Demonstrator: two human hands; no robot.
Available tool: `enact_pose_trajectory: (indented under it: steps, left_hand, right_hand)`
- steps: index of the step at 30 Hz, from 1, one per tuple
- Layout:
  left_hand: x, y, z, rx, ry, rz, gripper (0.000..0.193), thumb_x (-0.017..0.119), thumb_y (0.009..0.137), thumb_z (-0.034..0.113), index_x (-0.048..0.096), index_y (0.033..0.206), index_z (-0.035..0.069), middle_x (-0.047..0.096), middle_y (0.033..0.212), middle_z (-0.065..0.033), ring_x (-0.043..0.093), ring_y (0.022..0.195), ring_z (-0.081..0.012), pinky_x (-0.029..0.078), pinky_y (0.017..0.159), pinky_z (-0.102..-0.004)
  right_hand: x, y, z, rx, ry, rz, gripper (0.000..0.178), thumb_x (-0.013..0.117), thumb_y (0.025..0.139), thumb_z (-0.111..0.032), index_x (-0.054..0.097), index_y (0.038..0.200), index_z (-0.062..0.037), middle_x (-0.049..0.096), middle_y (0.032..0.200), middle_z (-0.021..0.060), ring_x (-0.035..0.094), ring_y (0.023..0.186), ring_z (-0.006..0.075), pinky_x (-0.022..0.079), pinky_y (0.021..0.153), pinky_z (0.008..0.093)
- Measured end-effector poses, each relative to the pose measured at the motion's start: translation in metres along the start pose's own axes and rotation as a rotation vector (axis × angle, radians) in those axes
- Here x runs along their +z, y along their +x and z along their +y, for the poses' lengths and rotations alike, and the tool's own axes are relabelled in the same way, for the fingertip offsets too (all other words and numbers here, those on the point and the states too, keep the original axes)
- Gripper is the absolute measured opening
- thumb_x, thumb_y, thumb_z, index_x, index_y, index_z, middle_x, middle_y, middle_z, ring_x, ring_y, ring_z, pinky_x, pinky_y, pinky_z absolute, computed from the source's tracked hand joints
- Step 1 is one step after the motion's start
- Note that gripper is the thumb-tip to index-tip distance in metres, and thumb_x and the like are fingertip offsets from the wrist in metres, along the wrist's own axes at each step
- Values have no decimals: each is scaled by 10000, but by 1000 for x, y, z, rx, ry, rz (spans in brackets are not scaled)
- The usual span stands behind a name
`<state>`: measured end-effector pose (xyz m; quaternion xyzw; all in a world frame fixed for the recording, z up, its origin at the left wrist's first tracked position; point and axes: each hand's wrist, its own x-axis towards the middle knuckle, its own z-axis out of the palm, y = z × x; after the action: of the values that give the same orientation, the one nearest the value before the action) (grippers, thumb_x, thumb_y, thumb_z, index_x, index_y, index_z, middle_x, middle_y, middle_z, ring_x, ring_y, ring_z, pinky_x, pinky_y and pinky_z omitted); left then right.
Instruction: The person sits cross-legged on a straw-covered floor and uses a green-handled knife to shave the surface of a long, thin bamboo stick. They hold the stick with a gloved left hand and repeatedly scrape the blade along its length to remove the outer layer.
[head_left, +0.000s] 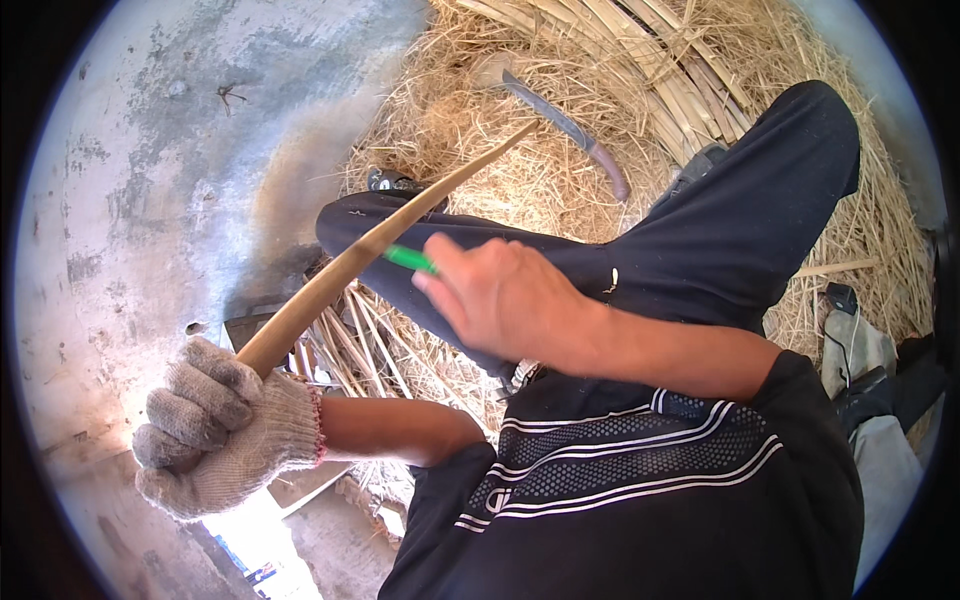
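A knitted grey-white work glove covers my left hand (pixel 205 425), whose fingers wrap round the thick end of a long, tapering wooden stick (pixel 310 300). The stick slants up and away to the right, ending in a thin tip above the straw. My bare right hand (pixel 515 295), slightly blurred, is closed on a small green-handled tool (pixel 410 258). Its front end meets the stick near mid-length; I cannot make out a blade there. Beyond my legs lies a machete (pixel 560 120) with a dark blade and a brown wooden handle.
Straw and shavings (pixel 520 185) cover the floor around my crossed legs (pixel 700 240). Split strips (pixel 660 70) are heaped at the far side, and more strips (pixel 375 345) lie under the stick. A stained wall (pixel 160 200) rises on the left. Pale cloth (pixel 855 345) lies at the right.
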<state>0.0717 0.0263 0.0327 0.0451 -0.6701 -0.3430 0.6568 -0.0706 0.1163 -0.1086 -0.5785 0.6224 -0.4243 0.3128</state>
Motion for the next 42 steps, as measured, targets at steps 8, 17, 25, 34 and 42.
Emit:
enact_pose_trajectory:
  steps: [8, 17, 25, 34, 42]
  left_hand:
    - [4, -6, 2, 12, -23, -5, 473, 372, 935, 333, 273, 494, 193, 276, 385, 25, 262, 275, -82, 259, 280, -247]
    - [19, -7, 9, 12, 99, 150, 459, 385, 916, 307, 279, 483, 197, 258, 383, 24, 226, 264, -88, 238, 283, -263]
    - [31, -1, 2, 23, 168, 216, 410, 415, 827, 239, 227, 463, 225, 196, 384, 48, 172, 295, -81, 215, 310, -254]
    - [33, -4, 0, 50, 312, 356, 464, 411, 915, 324, 221, 506, 216, 196, 400, 45, 192, 297, -76, 229, 321, -243]
    - [67, -10, -2, 120, 523, 614, 446, 423, 901, 370, 232, 533, 204, 204, 436, 36, 186, 339, -102, 207, 373, -272]
  right_hand:
    - [7, 13, 44, -31, -121, 144, 299, 518, 972, -268, 548, 1013, 27, 589, 607, 261, 625, 609, 472, 528, 593, 513]
    - [18, 38, 136, 138, -414, 80, 193, 539, 918, -104, 575, 1059, 23, 630, 746, 232, 691, 661, 345, 588, 593, 432]
    - [5, 67, 276, 722, -743, -162, 270, 545, 908, -114, 658, 1129, -8, 697, 1042, 196, 706, 906, 320, 579, 696, 396]
    - [-26, 50, 126, 323, -27, 64, 326, 450, 999, -257, 527, 1169, 10, 640, 797, 277, 663, 738, 411, 520, 652, 493]
    - [8, 14, 62, 225, -141, 145, 263, 502, 973, -244, 526, 1057, 4, 599, 629, 248, 636, 612, 429, 539, 591, 498]
